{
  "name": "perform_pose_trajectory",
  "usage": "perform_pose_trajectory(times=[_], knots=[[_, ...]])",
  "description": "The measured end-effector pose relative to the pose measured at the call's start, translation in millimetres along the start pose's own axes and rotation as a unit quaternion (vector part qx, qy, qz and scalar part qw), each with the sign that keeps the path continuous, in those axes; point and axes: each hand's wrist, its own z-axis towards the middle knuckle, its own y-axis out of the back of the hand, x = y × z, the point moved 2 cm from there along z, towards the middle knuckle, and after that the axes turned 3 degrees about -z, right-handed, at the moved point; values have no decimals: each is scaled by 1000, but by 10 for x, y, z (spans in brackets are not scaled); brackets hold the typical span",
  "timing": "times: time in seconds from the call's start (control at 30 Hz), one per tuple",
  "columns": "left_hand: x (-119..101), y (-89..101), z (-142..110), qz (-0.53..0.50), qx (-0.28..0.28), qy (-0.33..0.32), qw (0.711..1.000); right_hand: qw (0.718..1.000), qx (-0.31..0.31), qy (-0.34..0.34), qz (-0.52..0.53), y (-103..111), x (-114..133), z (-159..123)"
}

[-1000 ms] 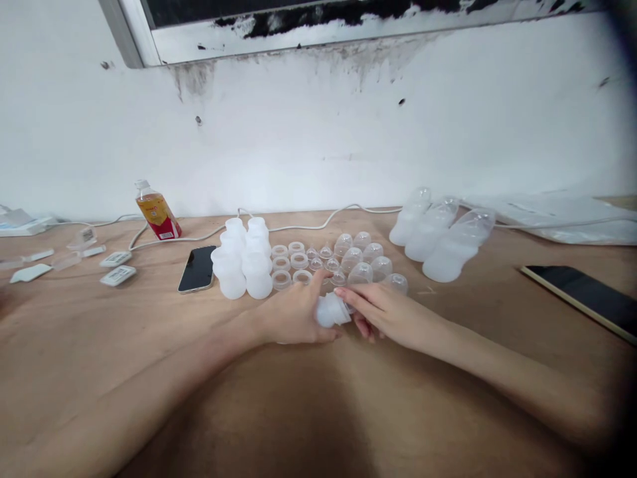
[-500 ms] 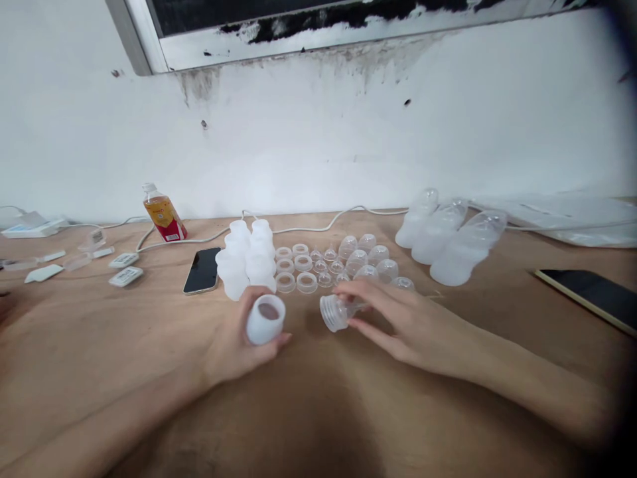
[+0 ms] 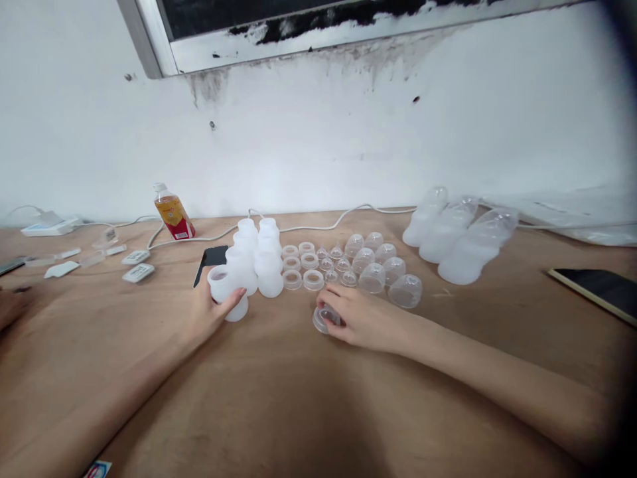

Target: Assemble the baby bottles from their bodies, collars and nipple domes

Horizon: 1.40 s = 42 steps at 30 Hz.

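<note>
My left hand is wrapped round a white baby bottle, its open mouth tipped toward me, at the near end of the rows of white bottles. My right hand pinches a clear collar ring with a nipple low at the tabletop; the fingers cover part of it. Just beyond lie clear collar rings, small clear nipples and several clear dome caps in rows.
Capped bottles stand at the back right, near a phone. Another phone lies behind the left hand. A drink bottle, a white cable and small white boxes are at the back left. Part of another person's hand shows at the left edge.
My left hand has moved left with the bottle, closer to the bottle rows. My right hand has lowered the collar ring with nipple to the tabletop, nearer the loose rings.
</note>
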Motion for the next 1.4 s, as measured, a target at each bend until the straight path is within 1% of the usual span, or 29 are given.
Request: perform_pose_trajectory(times=[0.13,0.2,0.23,0.27,0.3,0.37,0.4,0.43,0.47,0.5,0.53,0.57,0.6,0.67,0.7,0.73,0.8,0.83,0.87,0.9,0.93,1.0,1.07,1.13,1.2,1.27,1.4], knots=[[-12,-64,36,-11,9,0,1000,1000,-19,-5,5,-28,4,-19],[-3,-58,27,-11,14,-4,1000,1000,-26,-6,12,-34,7,-29],[-9,-35,15,-3,2,-17,1000,999,-28,-7,17,-36,6,-30],[-32,4,-4,11,-23,-39,999,999,-29,-9,26,-37,2,-27],[-79,53,-30,26,-61,-73,995,999,-33,-13,36,-38,-6,-21],[-257,149,-110,51,-148,-168,973,997,-43,-24,55,-44,-24,2],[-382,168,-156,53,-163,-222,960,996,-49,-30,65,-51,-32,18],[-523,157,-204,46,-161,-277,946,995,-53,-36,75,-61,-38,35],[-667,88,-241,54,-80,-328,940,994,-56,-42,87,-73,-41,51],[-794,-26,-274,70,44,-354,932,992,-60,-48,101,-86,-42,65],[-890,-154,-295,86,140,-339,926,990,-67,-54,116,-99,-43,74],[-960,-288,-308,91,209,-320,920,987,-77,-59,131,-113,-48,77],[-1003,-417,-307,91,245,-300,917,983,-88,-65,147,-127,-57,74],[-1014,-642,-273,87,268,-267,922,972,-103,-85,194,-167,-100,56],[-991,-727,-248,78,271,-253,926,962,-99,-102,235,-194,-133,42],[-958,-790,-223,67,272,-241,929,946,-92,-121,287,-223,-168,27],[-887,-857,-185,41,275,-229,933,900,-89,-158,396,-269,-232,-9],[-858,-868,-177,33,275,-229,933,879,-97,-175,432,-278,-255,-30],[-836,-869,-174,30,271,-232,934,867,-114,-191,445,-275,-271,-53],[-821,-867,-175,33,263,-237,934,868,-138,-203,431,-260,-280,-78],[-811,-865,-178,42,254,-242,936,880,-161,-212,393,-236,-282,-105],[-802,-868,-185,71,234,-252,936,920,-191,-212,270,-184,-271,-152],[-805,-884,-186,96,222,-276,930,950,-190,-195,152,-159,-257,-179],[-808,-899,-180,109,209,-300,924,965,-171,-181,86,-174,-261,-184],[-805,-905,-167,113,194,-309,924,969,-163,-170,68,-205,-281,-172],[-799,-905,-157,114,185,-305,927,970,-169,-159,71,-233,-303,-153],[-794,-910,-150,110,195,-293,930,968,-181,-152,79,-283,-325,-124]])
